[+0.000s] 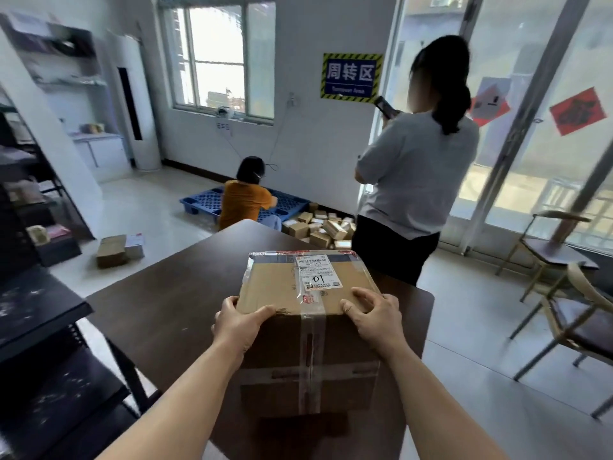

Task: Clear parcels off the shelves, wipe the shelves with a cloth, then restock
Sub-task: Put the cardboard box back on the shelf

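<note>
A big brown box (285, 293) sits on the dark table (159, 310), close to its right edge. It is taped shut, so what is inside cannot be seen. The left hand (237, 323) grips its near left top corner with curled fingers. The right hand (374, 313) grips the near right corner.

One big brown cardboard box (308, 293) is on one dark brown worktop (172, 303), with two hands on it, a left hand (237, 322) and a right hand (374, 315). There are two other people, one person in a grey shirt (418, 180) and one person in an orange shirt (243, 204), and two thin-legged chairs (550, 247). The floor has one blue plastic pallet (199, 202) and a heap of small brown boxes (321, 227), too many to count.
</note>
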Motion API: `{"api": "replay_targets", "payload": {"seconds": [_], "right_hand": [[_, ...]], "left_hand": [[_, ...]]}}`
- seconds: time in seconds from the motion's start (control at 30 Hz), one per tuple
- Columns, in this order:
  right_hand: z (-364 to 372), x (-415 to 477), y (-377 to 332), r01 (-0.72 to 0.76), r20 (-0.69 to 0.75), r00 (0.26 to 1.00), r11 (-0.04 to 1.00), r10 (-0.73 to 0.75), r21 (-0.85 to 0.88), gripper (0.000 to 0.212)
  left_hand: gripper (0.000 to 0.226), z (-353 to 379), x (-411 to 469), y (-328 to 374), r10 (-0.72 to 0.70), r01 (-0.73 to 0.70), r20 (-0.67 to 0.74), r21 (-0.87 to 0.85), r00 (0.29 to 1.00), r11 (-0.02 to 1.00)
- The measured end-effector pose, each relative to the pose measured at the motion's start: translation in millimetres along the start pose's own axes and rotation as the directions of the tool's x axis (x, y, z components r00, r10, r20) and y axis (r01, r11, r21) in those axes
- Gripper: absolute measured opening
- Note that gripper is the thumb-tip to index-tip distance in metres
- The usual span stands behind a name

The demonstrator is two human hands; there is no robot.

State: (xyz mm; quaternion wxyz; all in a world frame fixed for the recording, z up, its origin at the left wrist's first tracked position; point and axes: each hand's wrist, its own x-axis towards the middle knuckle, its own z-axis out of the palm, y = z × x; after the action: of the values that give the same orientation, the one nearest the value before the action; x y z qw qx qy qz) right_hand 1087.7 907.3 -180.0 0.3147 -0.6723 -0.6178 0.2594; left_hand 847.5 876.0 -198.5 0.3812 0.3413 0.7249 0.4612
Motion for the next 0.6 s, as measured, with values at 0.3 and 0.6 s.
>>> {"api": "replay_targets", "payload": {"seconds": [0.3,0.6], "right_hand": [[55.2,-26.0,-104.2,0.181,0.079,0.978,0.972,-0.194,0.147,0.047],[98.6,-94.3,-218.9,0.318,0.128,0.918,0.891,-0.374,0.325,0.041]], "left_hand": [[0.094,-128.0,-26.2,10.2,0.064,-0.073,-0.255,-0.025,0.965,0.997],[0.086,-267.2,-89.9,25.1,0.140,-0.175,-0.499,-0.025,0.856,0.984]]}}
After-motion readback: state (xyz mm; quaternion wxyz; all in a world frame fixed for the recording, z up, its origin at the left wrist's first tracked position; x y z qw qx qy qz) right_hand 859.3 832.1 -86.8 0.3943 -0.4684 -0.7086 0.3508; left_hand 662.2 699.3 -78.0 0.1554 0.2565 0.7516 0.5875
